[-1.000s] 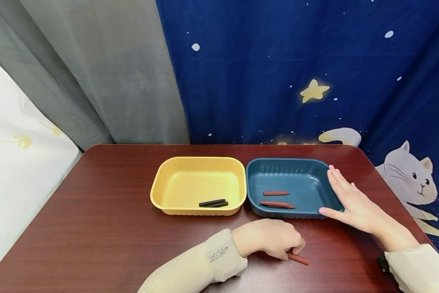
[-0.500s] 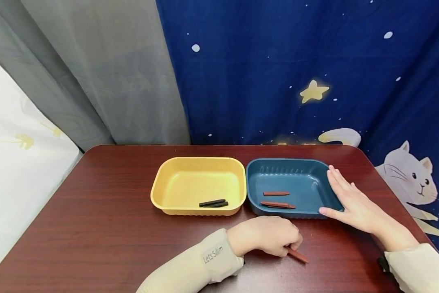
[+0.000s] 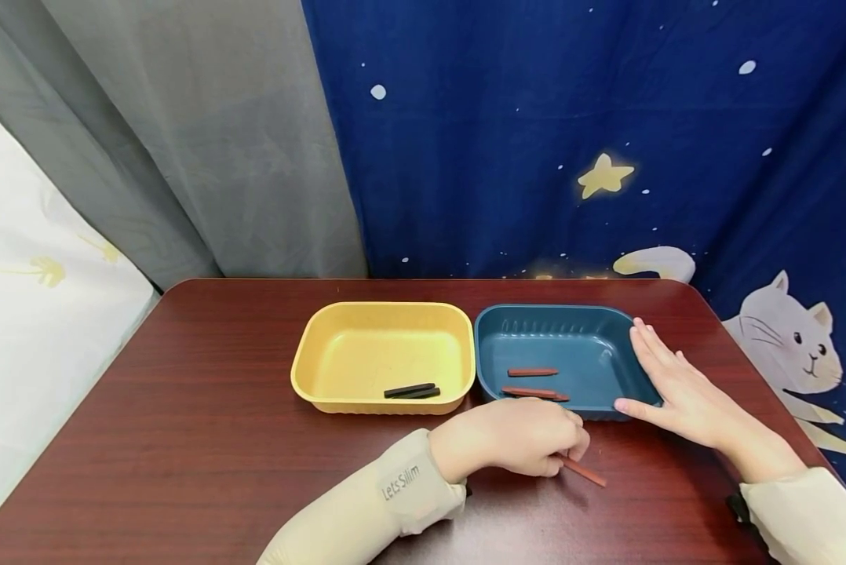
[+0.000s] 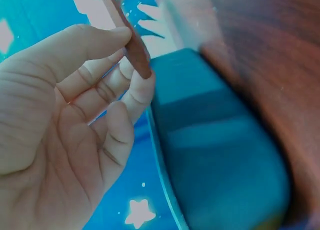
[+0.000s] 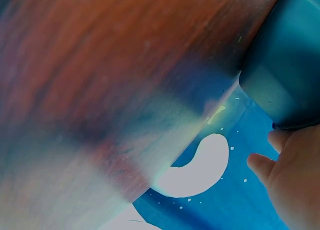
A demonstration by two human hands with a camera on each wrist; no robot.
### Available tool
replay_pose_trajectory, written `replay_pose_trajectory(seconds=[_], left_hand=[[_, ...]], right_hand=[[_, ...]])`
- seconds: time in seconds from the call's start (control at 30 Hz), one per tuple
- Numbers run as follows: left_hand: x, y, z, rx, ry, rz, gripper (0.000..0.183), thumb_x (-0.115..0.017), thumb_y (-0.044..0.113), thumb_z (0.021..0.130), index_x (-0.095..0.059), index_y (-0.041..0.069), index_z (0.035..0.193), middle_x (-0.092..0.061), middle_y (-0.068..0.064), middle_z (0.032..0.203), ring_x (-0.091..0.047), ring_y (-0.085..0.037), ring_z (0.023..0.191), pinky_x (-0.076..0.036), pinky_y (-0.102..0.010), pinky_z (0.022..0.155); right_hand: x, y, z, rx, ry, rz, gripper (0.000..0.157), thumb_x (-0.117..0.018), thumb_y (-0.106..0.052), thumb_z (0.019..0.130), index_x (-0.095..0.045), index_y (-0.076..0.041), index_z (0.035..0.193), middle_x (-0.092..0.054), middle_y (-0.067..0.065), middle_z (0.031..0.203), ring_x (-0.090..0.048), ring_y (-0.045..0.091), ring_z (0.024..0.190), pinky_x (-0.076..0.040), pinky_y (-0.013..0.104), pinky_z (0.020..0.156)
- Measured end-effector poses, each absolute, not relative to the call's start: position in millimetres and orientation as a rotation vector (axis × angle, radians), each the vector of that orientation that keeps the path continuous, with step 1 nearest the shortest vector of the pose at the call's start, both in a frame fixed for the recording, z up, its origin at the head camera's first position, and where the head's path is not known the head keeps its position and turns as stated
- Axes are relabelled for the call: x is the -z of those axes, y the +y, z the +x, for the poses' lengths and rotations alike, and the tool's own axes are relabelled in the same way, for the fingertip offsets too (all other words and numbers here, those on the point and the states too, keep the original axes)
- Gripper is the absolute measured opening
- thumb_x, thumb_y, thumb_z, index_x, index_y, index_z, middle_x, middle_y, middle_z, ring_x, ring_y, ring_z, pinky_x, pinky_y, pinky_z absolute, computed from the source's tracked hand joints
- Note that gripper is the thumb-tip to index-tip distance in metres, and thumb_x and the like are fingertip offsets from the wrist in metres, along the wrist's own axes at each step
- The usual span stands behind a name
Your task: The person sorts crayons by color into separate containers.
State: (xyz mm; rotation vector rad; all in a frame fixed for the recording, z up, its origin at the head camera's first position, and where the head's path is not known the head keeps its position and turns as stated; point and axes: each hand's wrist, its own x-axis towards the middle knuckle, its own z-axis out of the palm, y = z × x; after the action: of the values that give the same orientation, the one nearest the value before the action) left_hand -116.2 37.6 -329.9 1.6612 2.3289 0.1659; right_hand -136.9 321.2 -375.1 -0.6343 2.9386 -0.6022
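Note:
A reddish-brown crayon (image 3: 585,472) is pinched between the thumb and fingers of my left hand (image 3: 518,435), just in front of the blue tray (image 3: 497,314). The left wrist view shows the crayon (image 4: 137,58) under the thumb tip, its near end at a fingertip. My right hand (image 3: 687,396) rests with straight fingers against the blue tray's right side, thumb at the front corner. Inside that tray lie several similar crayons (image 3: 532,373), the front ones close together. Touching fingers are partly hidden behind the tray (image 5: 290,55) in the right wrist view.
Left of the blue tray, side by side with it, stands a yellow tray (image 3: 303,353) with black crayons (image 3: 410,390) near its front right. Both sit on a dark red wooden table (image 3: 183,439). Grey and blue curtains (image 3: 465,118) hang behind the far edge.
My left hand has moved up and away from the body, toward the blue tray, carrying the crayon with it. The right hand and both trays have stayed put.

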Motion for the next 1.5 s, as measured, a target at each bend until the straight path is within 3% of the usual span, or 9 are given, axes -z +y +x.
replay_pose_trajectory(seconds=[0.27, 0.5, 0.67, 1.07, 1.5], left_hand=[[318.3, 30.6, -128.0, -0.206, 2.441, 1.677, 0.008, -0.067, 0.012, 0.091, -0.070, 0.017, 0.097, -0.062, 0.010, 0.092, -0.055, -0.001, 0.083, -0.041, -0.008, 0.077], [317.1, 18.0, -143.4, -0.392, 2.476, 1.600, 0.010, -0.064, 0.011, 0.091, -0.069, 0.016, 0.097, -0.061, 0.007, 0.089, -0.052, -0.003, 0.076, -0.039, -0.010, 0.068], [319.2, 13.4, -156.5, -0.490, 2.518, 1.559, 0.011, -0.064, 0.009, 0.090, -0.070, 0.015, 0.098, -0.063, 0.006, 0.089, -0.054, -0.004, 0.075, -0.040, -0.009, 0.069], [337.3, 20.2, -179.5, -0.402, 2.652, 1.299, 0.009, -0.062, 0.009, 0.093, -0.069, 0.014, 0.093, -0.064, 0.006, 0.088, -0.054, -0.010, 0.077, -0.041, -0.016, 0.068], [356.1, 22.3, -183.3, -0.246, 2.762, 1.166, 0.011, -0.064, 0.013, 0.093, -0.065, 0.017, 0.083, -0.062, 0.007, 0.082, -0.055, -0.011, 0.078, -0.044, -0.022, 0.071]], right_hand=[[375.4, 320.2, -137.7, 0.611, 2.934, -0.642, 0.108, -0.068, -0.049, 0.090, 0.004, -0.008, 0.160, 0.007, 0.013, 0.168, 0.004, 0.037, 0.155, -0.008, 0.075, 0.112], [376.1, 319.4, -136.6, 0.611, 2.929, -0.641, 0.107, -0.067, -0.049, 0.090, 0.004, -0.009, 0.160, 0.007, 0.013, 0.168, 0.004, 0.037, 0.155, -0.007, 0.075, 0.113], [375.9, 319.3, -134.4, 0.619, 2.928, -0.644, 0.107, -0.067, -0.048, 0.091, 0.004, -0.008, 0.160, 0.007, 0.013, 0.168, 0.004, 0.037, 0.155, -0.006, 0.074, 0.113], [377.3, 321.1, -134.1, 0.619, 2.930, -0.642, 0.106, -0.067, -0.047, 0.091, 0.005, -0.009, 0.160, 0.011, 0.006, 0.168, 0.007, 0.033, 0.155, -0.004, 0.073, 0.114], [374.5, 321.0, -137.0, 0.583, 2.947, -0.660, 0.108, -0.068, -0.048, 0.090, 0.004, -0.008, 0.160, 0.007, 0.014, 0.168, 0.005, 0.035, 0.155, -0.007, 0.074, 0.113]])
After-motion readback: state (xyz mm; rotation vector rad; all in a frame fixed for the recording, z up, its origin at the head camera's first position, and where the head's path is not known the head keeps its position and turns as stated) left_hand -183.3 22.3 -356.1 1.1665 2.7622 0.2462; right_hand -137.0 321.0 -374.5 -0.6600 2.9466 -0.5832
